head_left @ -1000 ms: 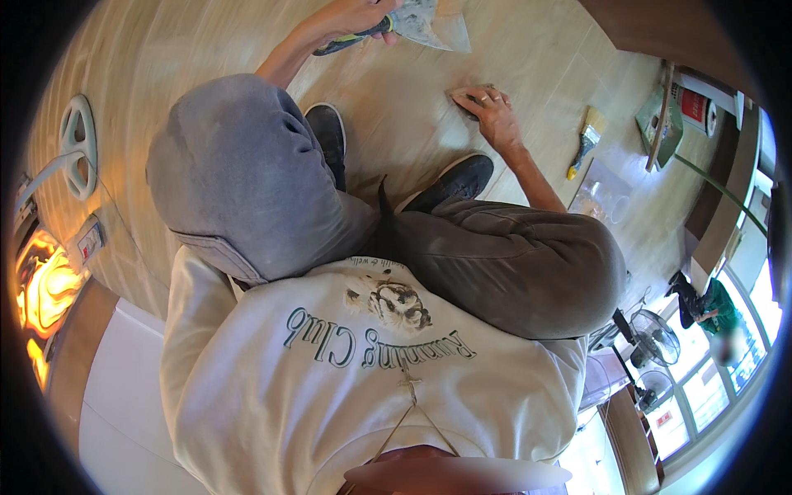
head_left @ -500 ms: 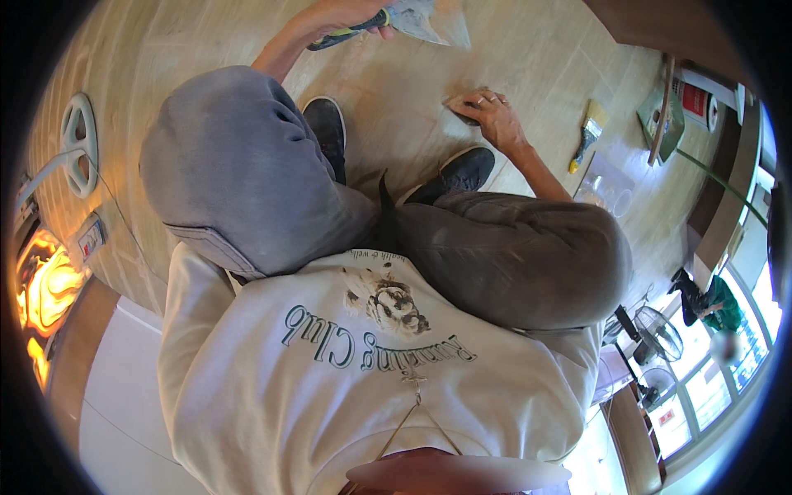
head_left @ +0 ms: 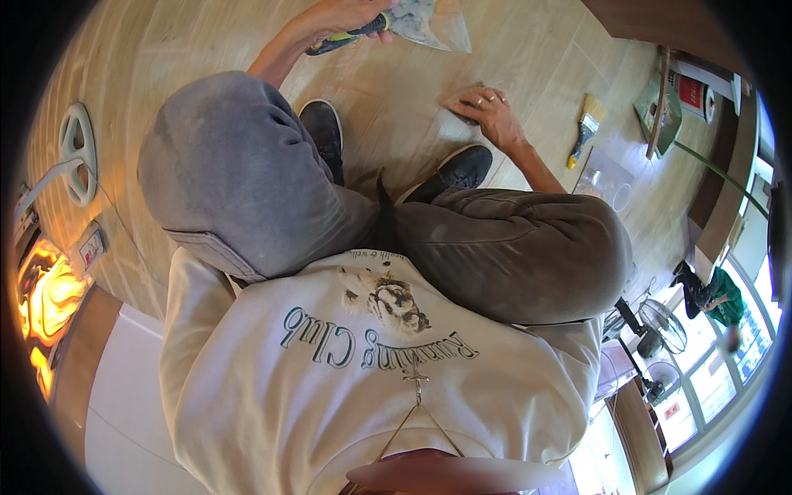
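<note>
At the top, my left hand (head_left: pixel 363 21) grips the black and green handle of a wide scraper (head_left: pixel 421 25), whose blade is smeared with pale material and held over the wood-look floor (head_left: pixel 384 99). My right hand (head_left: pixel 487 115) is low on the floor beyond my right shoe (head_left: pixel 450 173), fingers curved over a small item that is mostly hidden. A paintbrush (head_left: pixel 587 124) with a yellow-tipped handle lies to its right, near a clear plastic piece (head_left: pixel 602 181).
A green tray (head_left: pixel 667 124) with a stick and a red-and-white can (head_left: pixel 693 97) stand at right. Left are a pale plastic fixture (head_left: pixel 78 153), a small box (head_left: pixel 91 243) with cord and a flame-effect panel (head_left: pixel 54 293). Fans (head_left: pixel 660 326) and a person in green (head_left: pixel 718 293) appear lower right.
My left hand and scraper have shifted slightly leftward in view. My right hand stays in about the same place on the floor. The view has moved a little.
</note>
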`<state>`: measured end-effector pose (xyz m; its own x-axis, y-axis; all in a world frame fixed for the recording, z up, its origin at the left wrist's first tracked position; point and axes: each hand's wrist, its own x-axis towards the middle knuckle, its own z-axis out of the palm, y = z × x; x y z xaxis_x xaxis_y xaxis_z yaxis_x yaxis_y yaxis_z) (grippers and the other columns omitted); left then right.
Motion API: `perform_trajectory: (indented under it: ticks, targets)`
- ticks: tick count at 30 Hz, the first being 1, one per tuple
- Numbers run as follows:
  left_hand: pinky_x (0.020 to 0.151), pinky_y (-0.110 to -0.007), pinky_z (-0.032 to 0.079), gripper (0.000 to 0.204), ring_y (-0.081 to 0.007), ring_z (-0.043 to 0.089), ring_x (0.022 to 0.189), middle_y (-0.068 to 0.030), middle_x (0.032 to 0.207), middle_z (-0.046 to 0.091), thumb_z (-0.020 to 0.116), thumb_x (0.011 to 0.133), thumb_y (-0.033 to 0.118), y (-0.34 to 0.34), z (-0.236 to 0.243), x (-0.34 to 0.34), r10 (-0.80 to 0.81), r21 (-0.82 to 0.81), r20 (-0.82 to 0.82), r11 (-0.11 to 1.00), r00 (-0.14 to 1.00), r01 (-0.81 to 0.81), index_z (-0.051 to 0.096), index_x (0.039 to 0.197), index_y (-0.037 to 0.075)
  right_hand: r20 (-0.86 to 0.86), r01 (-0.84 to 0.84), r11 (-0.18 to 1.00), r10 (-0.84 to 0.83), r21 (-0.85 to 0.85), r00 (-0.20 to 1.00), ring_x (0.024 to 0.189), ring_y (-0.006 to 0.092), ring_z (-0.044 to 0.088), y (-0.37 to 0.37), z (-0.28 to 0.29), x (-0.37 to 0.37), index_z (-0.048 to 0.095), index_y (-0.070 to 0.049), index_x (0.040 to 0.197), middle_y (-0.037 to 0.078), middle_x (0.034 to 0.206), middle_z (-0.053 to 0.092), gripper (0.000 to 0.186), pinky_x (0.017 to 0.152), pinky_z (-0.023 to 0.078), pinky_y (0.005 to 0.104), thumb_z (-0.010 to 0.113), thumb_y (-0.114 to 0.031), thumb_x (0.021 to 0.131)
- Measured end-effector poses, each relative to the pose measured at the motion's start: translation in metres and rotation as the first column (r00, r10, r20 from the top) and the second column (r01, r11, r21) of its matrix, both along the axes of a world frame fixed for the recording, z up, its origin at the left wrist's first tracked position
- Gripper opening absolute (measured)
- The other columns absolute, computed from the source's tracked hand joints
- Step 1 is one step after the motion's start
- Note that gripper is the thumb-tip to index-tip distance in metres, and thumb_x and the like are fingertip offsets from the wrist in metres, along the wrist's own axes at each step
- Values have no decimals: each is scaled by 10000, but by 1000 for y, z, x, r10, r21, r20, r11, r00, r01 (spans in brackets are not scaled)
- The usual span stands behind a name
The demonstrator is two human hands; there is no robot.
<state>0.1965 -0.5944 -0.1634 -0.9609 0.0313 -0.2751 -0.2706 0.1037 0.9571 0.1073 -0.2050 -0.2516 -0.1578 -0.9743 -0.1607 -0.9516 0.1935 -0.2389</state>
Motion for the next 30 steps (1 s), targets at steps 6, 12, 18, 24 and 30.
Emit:
perform_trajectory:
  ticks: [6, 12, 18, 24, 30]
  targets:
    - [656, -337, 562, 402, -162, 678, 706, -85, 922, 682, 465, 1090, 216, 5, 11, 0, -28, 50, 25, 998, 999, 26, 492, 1415, -20, 15, -11, 1000, 11, -4, 1000, 1290, 231, 537, -1, 1, 16, 683, -296, 1322, -44, 1350, 617, 571, 1152, 386, 461, 539, 16, 866]
    - [664, -333, 564, 414, -159, 680, 718, -85, 936, 680, 467, 1091, 230, 4, 7, 2, -20, 22, 11, 1000, 1000, 19, 490, 1420, -21, -9, -124, 992, 124, -7, 992, 1320, 189, 502, -3, 8, 20, 712, -285, 1253, -57, 1342, 589, 454, 1177, 364, 451, 569, -77, 875]
    - [671, -329, 563, 435, -153, 682, 734, -86, 963, 678, 475, 1090, 245, 5, 8, 1, -24, 21, 12, 999, 1000, 24, 479, 1434, -21, 10, -172, 984, 172, -45, 985, 1306, 202, 513, 13, -6, 28, 720, -275, 1230, -51, 1314, 603, 425, 1174, 362, 441, 580, -98, 870]
    - [678, -324, 562, 457, -148, 684, 749, -86, 989, 676, 483, 1088, 260, 4, 9, 2, -25, 12, 10, 1000, 1000, 25, 468, 1448, -22, 32, -33, 997, 36, -72, 999, 1283, 213, 532, -6, 11, 18, 716, -281, 1244, -43, 1285, 623, 461, 1151, 381, 449, 584, -58, 863]
    - [686, -319, 562, 479, -143, 685, 765, -87, 1016, 675, 490, 1087, 275, 4, 11, 1, -26, 5, 6, 1000, 1000, 26, 457, 1462, -22, 21, -63, 997, 62, 47, 998, 1291, 205, 531, -2, 7, 35, 712, -338, 1237, -48, 1278, 625, 469, 1148, 387, 457, 577, -51, 890]
